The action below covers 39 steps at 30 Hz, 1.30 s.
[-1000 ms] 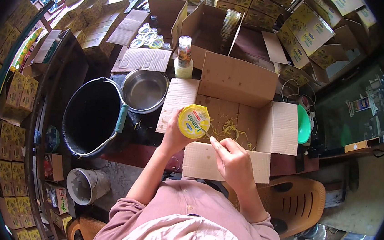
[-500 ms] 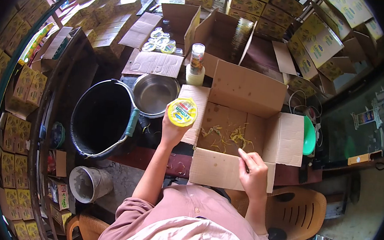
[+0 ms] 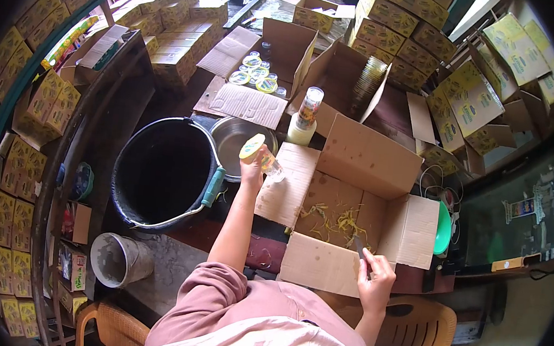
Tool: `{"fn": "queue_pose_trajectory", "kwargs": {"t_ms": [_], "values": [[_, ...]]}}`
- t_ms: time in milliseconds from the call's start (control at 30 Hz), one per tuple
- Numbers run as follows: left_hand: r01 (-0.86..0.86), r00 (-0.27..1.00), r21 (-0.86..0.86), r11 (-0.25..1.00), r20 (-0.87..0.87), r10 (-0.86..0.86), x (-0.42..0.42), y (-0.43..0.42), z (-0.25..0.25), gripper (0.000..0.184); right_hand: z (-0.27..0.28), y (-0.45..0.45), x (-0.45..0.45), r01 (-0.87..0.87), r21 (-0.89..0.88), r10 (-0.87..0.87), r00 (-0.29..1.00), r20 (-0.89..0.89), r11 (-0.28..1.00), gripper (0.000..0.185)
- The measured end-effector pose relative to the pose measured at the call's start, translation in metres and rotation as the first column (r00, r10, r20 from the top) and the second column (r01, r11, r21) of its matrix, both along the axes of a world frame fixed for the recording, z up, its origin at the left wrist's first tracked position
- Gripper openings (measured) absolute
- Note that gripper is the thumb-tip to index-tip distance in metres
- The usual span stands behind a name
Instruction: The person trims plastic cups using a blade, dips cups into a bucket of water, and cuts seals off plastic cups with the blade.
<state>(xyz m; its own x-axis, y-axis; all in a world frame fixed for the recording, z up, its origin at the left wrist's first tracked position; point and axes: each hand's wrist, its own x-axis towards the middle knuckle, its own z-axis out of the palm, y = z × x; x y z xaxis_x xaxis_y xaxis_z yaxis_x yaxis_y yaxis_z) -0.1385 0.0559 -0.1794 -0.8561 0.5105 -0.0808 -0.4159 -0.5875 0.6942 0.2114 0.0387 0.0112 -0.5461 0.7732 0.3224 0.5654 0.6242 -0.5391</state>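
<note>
My left hand (image 3: 251,169) is wrapped around a clear plastic cup (image 3: 271,164) with a yellow printed lid, tilted over the left flap of an open cardboard box (image 3: 322,259). Thin yellow strips (image 3: 342,223) lie on the bottom of that box. Over its front flap, my right hand (image 3: 376,277) grips a small knife (image 3: 359,247), its dark blade pointing up and away from me. Behind the left flap stands a stack of printed cups (image 3: 310,107) on a pale round base (image 3: 301,130).
Left of the box are a steel bowl (image 3: 227,136) and a large black bucket (image 3: 121,179). Lidded cups (image 3: 257,72) sit in another carton, near a tall stack of nested cups (image 3: 369,82). A green bowl (image 3: 443,228) stands right; a grey bucket (image 3: 121,261) is below left.
The cup in my left hand has tipped, so its lid no longer faces me and its clear side shows. My right hand stays near the front flap with the knife. The view has shifted.
</note>
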Motion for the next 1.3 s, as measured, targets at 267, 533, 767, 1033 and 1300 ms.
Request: {"fn": "queue_pose_trajectory", "kwargs": {"t_ms": [267, 533, 767, 1033, 1300], "values": [[-0.280, 0.897, -0.230, 0.932, -0.409, 0.169, 0.003, -0.014, 0.089, 0.056, -0.009, -0.004, -0.014, -0.093, -0.015, 0.093, 0.995, -0.025, 0.996, 0.025], [-0.212, 0.973, 0.150, 0.966, 0.122, 0.195, -0.029, -0.092, 0.186, 0.049, -0.010, -0.002, -0.036, -0.240, -0.014, 0.237, 0.965, -0.113, 0.971, 0.024], [-0.330, 0.782, 0.280, 0.901, 0.615, 0.096, -0.058, -0.177, 0.136, 0.049, -0.016, 0.003, -0.047, -0.323, -0.001, 0.320, 0.938, -0.131, 0.946, 0.026], [-0.444, 0.686, 0.304, 0.843, 0.721, 0.101, -0.044, -0.191, 0.121, 0.049, -0.036, -0.005, -0.072, -0.318, -0.483, 0.078, 0.888, -0.452, 0.816, 0.030], [-0.377, 0.712, 0.250, 0.892, 0.694, 0.106, -0.034, -0.188, 0.127, 0.061, -0.090, -0.062, -0.196, -0.775, -0.468, -0.404, 0.624, -0.668, -0.424, 0.034]]}}
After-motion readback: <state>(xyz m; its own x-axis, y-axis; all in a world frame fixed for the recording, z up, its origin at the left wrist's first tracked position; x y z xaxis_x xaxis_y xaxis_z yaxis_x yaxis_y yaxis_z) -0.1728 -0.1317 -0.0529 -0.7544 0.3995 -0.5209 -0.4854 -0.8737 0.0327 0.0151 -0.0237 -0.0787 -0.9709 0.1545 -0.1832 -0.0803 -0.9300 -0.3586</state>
